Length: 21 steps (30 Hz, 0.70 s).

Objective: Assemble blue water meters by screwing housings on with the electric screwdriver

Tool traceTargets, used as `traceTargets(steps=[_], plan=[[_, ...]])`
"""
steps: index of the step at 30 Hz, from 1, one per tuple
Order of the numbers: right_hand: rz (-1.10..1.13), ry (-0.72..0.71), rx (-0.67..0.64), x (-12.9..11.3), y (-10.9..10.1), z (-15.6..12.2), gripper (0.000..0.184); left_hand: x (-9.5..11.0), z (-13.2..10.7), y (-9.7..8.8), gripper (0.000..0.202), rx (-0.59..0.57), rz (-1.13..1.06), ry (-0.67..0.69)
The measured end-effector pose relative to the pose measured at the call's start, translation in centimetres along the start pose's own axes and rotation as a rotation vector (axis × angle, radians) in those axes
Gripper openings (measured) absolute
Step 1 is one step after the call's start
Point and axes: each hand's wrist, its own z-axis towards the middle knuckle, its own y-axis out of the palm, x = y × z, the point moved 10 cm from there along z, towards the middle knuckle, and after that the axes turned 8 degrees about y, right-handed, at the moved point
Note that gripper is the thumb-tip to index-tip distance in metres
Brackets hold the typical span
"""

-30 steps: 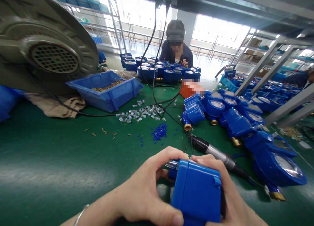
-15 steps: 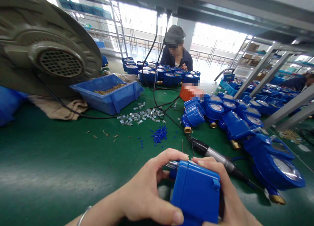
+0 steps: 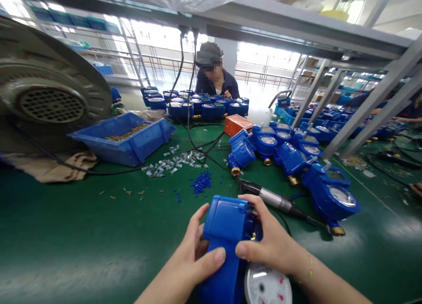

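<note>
A blue water meter point(image 3: 224, 238) with its lid raised stands at the near edge of the green table point(image 3: 82, 233). Its white dial point(image 3: 267, 286) shows below the lid. My left hand point(image 3: 189, 262) wraps the meter's left side, thumb pressed on the blue lid. My right hand point(image 3: 273, 242) grips the right side, fingers curled over the top near the hinge. A black and silver electric screwdriver point(image 3: 273, 200) lies just beyond my right hand.
Several blue meters point(image 3: 296, 159) lie in a row to the right. A blue bin of brass parts point(image 3: 125, 137), small metal clips point(image 3: 171, 161) and blue plastic bits point(image 3: 201, 183) sit ahead. A fan point(image 3: 42, 93) stands left. A person point(image 3: 214, 73) works opposite behind more meters.
The view has shifted, and the meter now sits further left. Its lid is swung up, exposing the white dial. My right hand has moved from the lid's top to the hinge side.
</note>
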Motion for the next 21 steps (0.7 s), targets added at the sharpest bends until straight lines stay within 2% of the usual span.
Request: traceTargets(steps=[3,6,8,10,13,15,17,18,21], plan=[[-0.112,-0.034,0.022,-1.1,-0.1,-0.1,0.091,0.1,-1.3,1.1,0.105,0.0,-0.008,0.03],[-0.145,-0.082,0.073,-1.6,-1.2,-1.7,0.084,0.3,-1.6,0.9,0.106,0.086,-0.037,0.047],[-0.146,-0.096,0.148,-0.3,-2.2,-3.7,0.079,-0.2,-1.7,0.1,0.104,0.169,-0.06,0.039],[-0.124,-0.108,0.244,2.2,-2.4,-6.3,0.083,-1.0,-1.8,-0.9,0.099,0.246,-0.067,0.03],[-0.117,-0.126,0.359,6.7,-0.6,-9.5,0.116,-2.6,-2.3,-1.8,0.094,0.304,-0.079,0.039],[-0.226,-0.131,0.436,8.4,1.2,-10.7,0.129,-3.5,-2.6,-1.9,0.094,0.31,-0.099,0.069],[-0.301,-0.102,0.521,8.9,1.9,-11.2,0.137,-4.1,-2.9,-1.9,0.094,0.302,-0.11,0.099],[-0.309,-0.067,0.547,8.8,1.9,-11.2,0.135,-4.3,-3.1,-1.8,0.094,0.297,-0.108,0.106],[-0.244,0.023,0.509,8.0,1.0,-10.4,0.112,-4.8,-3.4,-2.0,0.092,0.318,-0.065,0.1]])
